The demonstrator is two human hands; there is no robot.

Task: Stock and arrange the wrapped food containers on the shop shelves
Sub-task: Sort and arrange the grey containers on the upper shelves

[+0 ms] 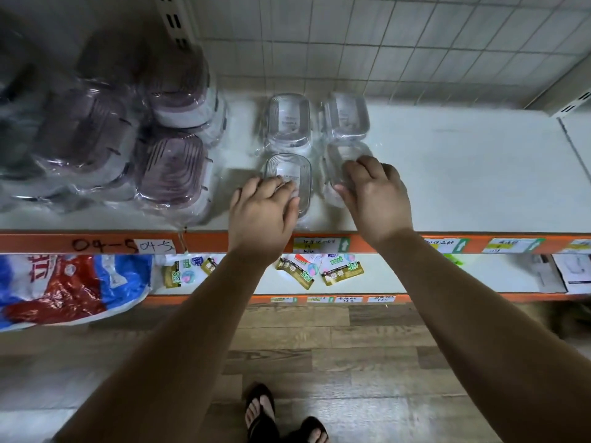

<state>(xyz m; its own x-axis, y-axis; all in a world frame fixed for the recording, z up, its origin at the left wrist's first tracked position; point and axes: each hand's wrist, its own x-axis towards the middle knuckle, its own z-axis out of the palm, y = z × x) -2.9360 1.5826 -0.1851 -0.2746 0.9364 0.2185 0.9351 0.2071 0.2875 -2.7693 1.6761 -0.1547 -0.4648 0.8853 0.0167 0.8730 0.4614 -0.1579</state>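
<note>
1. Now, the left hand (265, 215) is draped over the near end of the front-left container (289, 174). Its fingers curl onto the clear lid and its thumb sits at the side, so it has a real hold, not a mere touch.
2. The right hand (375, 193) mirrors it at centre frame, fingers bent over the front-right container (343, 161). The wrap blurs exactly where the fingertips land.
3. Both containers sit on the white shelf (479, 174), just in front of the back-left container (289, 123) and the back-right container (347, 118), making a two-by-two block.
4. This looks like the squaring-up step: the containers are set down, and the front row is being lined up.
5. The next move calls for a small, even nudge from both hands. The pair should end up parallel to the orange shelf edge (208, 243) and snug to the back row, and the slippery wrap wants light pressure.
6. Toward the left of the frame, the larger purple-lidded containers (174, 174) crowd in near the front-left one, limiting any shift that way.
7. Lower down are the price labels (321, 245) on the edge, sachets (342, 273) on the lower shelf, and a red-and-blue bag (64, 286) at lower left.
</note>
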